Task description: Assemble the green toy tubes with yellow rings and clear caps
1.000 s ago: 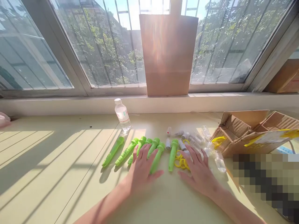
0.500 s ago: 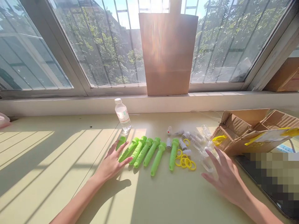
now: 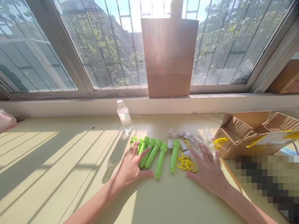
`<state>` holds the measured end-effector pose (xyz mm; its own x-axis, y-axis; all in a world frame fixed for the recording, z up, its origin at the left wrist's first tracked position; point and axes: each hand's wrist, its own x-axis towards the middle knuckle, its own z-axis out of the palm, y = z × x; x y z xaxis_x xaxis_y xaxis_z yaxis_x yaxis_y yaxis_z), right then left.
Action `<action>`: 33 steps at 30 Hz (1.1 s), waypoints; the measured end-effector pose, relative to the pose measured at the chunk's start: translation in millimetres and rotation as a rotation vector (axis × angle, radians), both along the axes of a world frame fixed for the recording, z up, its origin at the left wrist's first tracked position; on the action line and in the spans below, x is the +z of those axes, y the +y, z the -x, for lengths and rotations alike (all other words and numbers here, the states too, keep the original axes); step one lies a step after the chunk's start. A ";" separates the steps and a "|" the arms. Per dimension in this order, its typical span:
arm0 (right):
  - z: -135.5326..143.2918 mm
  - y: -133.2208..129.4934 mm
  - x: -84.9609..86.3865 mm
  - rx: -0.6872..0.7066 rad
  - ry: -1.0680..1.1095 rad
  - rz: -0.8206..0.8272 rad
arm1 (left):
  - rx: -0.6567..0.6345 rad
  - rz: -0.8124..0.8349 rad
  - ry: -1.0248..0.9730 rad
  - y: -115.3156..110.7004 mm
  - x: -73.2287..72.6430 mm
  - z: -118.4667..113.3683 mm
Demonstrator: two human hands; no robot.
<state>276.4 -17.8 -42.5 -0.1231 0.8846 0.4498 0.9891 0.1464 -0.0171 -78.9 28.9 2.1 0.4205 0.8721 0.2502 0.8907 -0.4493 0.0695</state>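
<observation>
Several green plastic tubes with threaded tops (image 3: 160, 161) lie roughly side by side on the table. My left hand (image 3: 134, 163) is spread over the ones at the left end of the row, its fingers hiding parts of them. Beside the rightmost tube are yellow rings (image 3: 186, 164) in a loose cluster. My right hand (image 3: 209, 171), fingers apart, is at the right of the rings and partly covers some clear plastic pieces (image 3: 197, 138). Small grey-and-white cylindrical parts (image 3: 170, 145) lie between the tubes and the clear pieces. Neither hand grips anything.
A water bottle (image 3: 124, 116) stands behind the tubes. At the right sits an open cardboard box (image 3: 243, 141) with yellow tape. A cardboard sheet (image 3: 170, 59) leans against the window above the sill (image 3: 98, 106). A pinkish plastic bag (image 3: 6, 120) lies far left.
My left hand has moved right, and the leftmost green tubes now lie closer to the others. My right hand has moved left, nearer the yellow rings. The view has shifted slightly.
</observation>
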 end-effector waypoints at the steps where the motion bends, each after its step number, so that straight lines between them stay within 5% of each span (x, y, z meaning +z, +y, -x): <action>1: 2.3 2.9 1.4 0.012 0.000 0.006 | 0.015 0.016 0.010 1.7 0.2 -3.0; 17: 11.8 21.7 4.7 0.107 0.009 0.023 | -0.092 0.081 -0.005 -9.6 2.1 -27.2; 33: 19.2 54.4 17.7 0.206 0.029 0.106 | -0.102 0.153 -0.040 31.5 5.9 -35.6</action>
